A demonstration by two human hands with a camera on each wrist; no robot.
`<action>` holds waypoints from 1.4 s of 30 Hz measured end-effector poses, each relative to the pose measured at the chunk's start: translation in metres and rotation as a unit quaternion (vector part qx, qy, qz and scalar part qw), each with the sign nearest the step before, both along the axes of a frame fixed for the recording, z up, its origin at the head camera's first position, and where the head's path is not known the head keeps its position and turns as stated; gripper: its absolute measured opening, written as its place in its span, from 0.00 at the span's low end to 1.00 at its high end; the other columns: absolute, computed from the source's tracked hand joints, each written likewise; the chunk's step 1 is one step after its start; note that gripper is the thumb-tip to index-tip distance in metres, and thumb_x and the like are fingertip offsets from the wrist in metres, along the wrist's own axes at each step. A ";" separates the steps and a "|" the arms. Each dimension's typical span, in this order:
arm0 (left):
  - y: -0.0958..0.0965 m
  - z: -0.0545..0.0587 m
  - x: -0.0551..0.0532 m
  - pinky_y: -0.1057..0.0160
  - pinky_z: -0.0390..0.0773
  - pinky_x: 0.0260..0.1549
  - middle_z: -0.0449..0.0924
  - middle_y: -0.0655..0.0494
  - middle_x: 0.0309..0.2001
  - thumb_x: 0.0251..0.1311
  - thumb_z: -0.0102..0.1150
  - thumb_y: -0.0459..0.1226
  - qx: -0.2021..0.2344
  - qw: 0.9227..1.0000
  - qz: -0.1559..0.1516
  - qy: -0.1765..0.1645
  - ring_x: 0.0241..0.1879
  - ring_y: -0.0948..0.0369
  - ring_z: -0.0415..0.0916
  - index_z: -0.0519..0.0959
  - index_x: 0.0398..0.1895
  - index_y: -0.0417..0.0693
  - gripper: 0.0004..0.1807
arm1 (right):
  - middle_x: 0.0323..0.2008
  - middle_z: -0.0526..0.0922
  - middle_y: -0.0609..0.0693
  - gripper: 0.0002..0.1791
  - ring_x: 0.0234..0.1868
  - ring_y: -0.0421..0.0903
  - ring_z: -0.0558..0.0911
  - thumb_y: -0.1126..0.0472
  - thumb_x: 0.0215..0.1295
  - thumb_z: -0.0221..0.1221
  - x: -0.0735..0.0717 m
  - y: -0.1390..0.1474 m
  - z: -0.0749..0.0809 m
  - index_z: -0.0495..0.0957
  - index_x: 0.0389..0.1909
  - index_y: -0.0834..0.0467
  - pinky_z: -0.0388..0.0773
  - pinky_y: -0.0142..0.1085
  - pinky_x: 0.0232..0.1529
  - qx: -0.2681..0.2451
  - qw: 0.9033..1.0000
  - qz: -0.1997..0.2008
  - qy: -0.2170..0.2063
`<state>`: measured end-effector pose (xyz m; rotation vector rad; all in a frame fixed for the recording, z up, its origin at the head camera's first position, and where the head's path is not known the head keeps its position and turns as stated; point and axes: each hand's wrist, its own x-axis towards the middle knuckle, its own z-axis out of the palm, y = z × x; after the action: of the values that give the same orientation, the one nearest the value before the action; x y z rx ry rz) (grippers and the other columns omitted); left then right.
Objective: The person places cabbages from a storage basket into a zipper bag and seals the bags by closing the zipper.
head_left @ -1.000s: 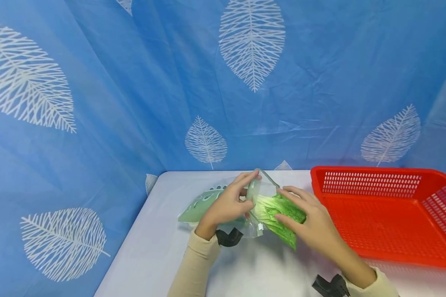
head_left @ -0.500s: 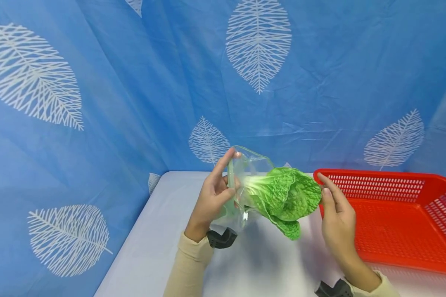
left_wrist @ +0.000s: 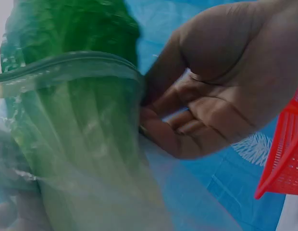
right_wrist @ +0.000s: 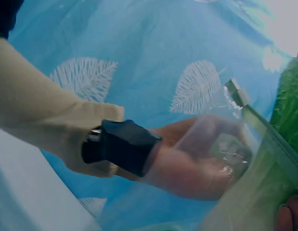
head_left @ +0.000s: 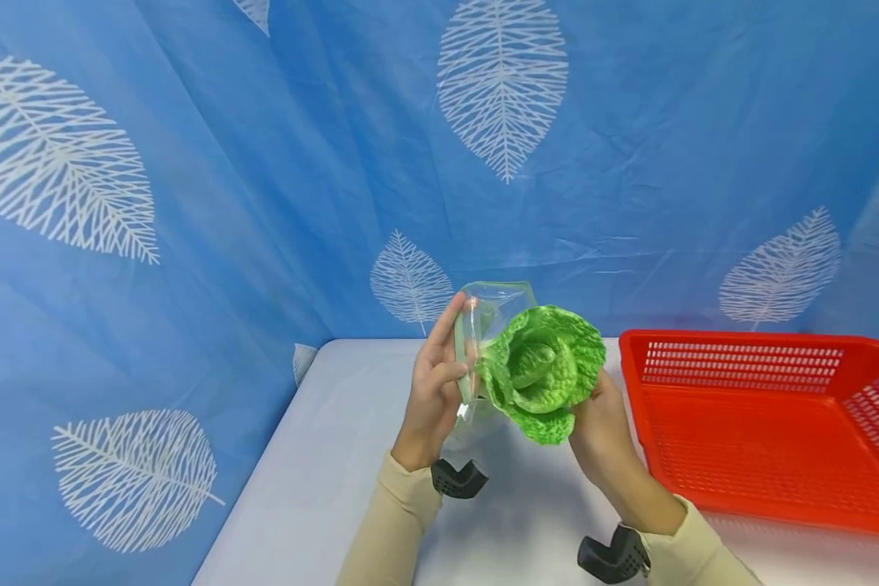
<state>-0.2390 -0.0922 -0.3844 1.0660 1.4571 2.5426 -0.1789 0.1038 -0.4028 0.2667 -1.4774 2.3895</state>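
A green leafy Chinese cabbage (head_left: 538, 366) is held up above the white table, its leafy top toward the head camera. Its pale stem part (left_wrist: 101, 144) lies inside a clear zip bag (head_left: 500, 305), and the leaves stick out past the rim. My left hand (head_left: 435, 382) holds the bag's left side by the rim, thumb in front. In the right wrist view that left hand (right_wrist: 197, 161) shows blurred through the plastic. My right hand (head_left: 602, 423) is partly hidden behind the leaves; in the left wrist view, the right hand (left_wrist: 211, 91) pinches the bag's edge beside the cabbage.
To the right stands a red plastic basket (head_left: 747, 439) with slotted walls. The white table (head_left: 308, 488) meets a blue leaf-patterned cloth (head_left: 322, 163) at the back and left. A white slider (head_left: 464, 411) shows at the bag's lower rim.
The bag and cabbage have risen from the table, and the leafy end has turned toward the head camera. My right hand moved out right, then back in behind the leaves.
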 end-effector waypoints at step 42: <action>-0.042 0.157 -0.016 0.50 0.85 0.34 0.64 0.58 0.73 0.63 0.46 0.26 -0.379 0.920 0.091 0.032 0.31 0.51 0.74 0.52 0.83 0.55 0.43 | 0.13 0.59 0.47 0.29 0.16 0.41 0.54 0.63 0.66 0.48 -0.046 0.055 0.191 0.82 0.63 0.41 0.49 0.37 0.15 0.581 0.799 -0.131 0.079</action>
<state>-0.2551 -0.1338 -0.2277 0.8928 2.3444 1.7149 -0.2245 0.1591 -0.2117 0.4565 -2.4806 0.9379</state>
